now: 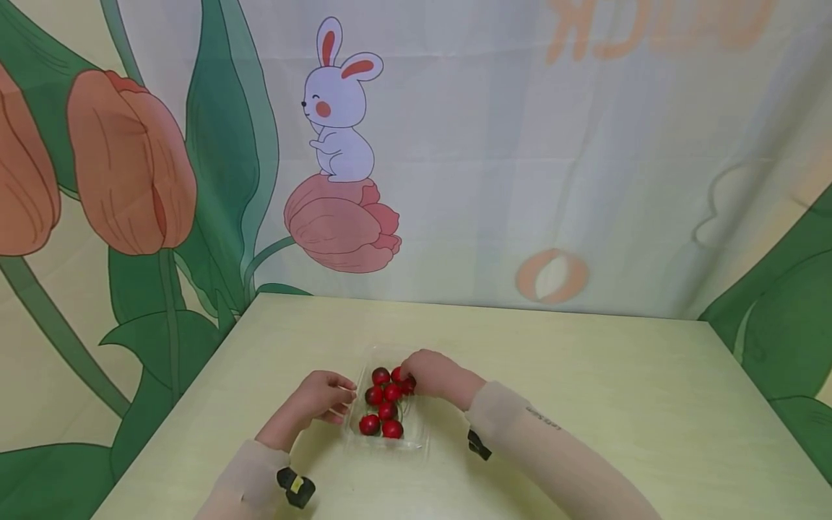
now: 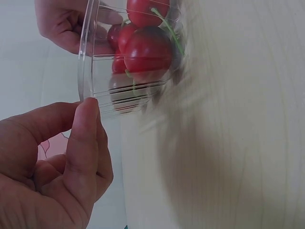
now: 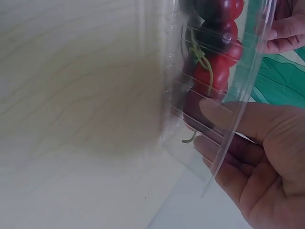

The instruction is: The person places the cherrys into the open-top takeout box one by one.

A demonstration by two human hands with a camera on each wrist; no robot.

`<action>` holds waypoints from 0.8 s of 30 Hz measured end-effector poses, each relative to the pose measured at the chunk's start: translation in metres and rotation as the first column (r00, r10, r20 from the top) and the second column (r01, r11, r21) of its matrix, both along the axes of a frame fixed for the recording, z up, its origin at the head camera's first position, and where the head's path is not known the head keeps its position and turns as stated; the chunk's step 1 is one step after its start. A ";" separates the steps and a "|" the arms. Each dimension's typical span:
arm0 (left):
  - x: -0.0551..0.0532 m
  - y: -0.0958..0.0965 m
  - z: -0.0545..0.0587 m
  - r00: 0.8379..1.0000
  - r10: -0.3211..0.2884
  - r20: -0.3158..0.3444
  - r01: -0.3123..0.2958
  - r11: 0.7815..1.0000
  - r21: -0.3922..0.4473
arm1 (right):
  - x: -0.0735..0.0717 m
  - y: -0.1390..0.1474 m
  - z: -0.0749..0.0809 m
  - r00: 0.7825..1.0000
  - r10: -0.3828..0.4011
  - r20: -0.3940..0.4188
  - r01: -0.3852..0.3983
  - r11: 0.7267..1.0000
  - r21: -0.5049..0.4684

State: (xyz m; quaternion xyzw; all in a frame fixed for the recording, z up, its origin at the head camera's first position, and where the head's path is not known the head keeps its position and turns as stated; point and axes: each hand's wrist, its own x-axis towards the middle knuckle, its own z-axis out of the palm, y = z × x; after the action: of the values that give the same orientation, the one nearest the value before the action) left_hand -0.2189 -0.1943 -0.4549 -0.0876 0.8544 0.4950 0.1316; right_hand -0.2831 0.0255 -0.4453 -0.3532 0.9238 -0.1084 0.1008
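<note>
A clear plastic box [image 1: 416,432] stands on the table with several shiny red cherries [image 1: 370,425] inside, some with dark tops and green stems. At its left side is my left hand [image 1: 321,397]; the left wrist view shows thumb and fingers pinching the box's rim [image 2: 85,62]. My right hand [image 1: 437,374] reaches over the far right edge into the box. Seen through the clear wall in the right wrist view, its thumb and fingers hold a dark red cherry [image 3: 193,107] near the end of the box. The fingers partly hide that cherry.
The pale wooden table [image 1: 585,404] extends on both sides of the box. Behind it hangs a curtain [image 1: 468,144] printed with a rabbit and tulips. Black wrist cameras [image 1: 296,487] are strapped below both sleeves.
</note>
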 end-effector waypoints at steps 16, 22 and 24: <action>-0.001 0.000 0.000 1.000 0.004 0.001 -0.004 1.000 0.001 | 0.003 -0.004 -0.002 0.999 -0.023 -0.027 0.023 1.000 0.007; 0.000 0.001 0.000 1.000 0.010 0.004 -0.010 1.000 0.003 | 0.003 -0.003 -0.003 0.999 -0.020 -0.040 0.021 0.999 0.025; 0.000 0.001 0.000 1.000 0.011 0.006 -0.011 1.000 0.006 | 0.003 -0.004 -0.004 0.998 -0.015 -0.056 0.017 0.999 0.033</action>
State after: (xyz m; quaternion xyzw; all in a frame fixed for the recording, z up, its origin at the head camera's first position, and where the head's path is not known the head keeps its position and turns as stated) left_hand -0.2188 -0.1932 -0.4545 -0.0934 0.8520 0.4980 0.1318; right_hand -0.2798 0.0218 -0.4496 -0.3471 0.9306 -0.0837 0.0801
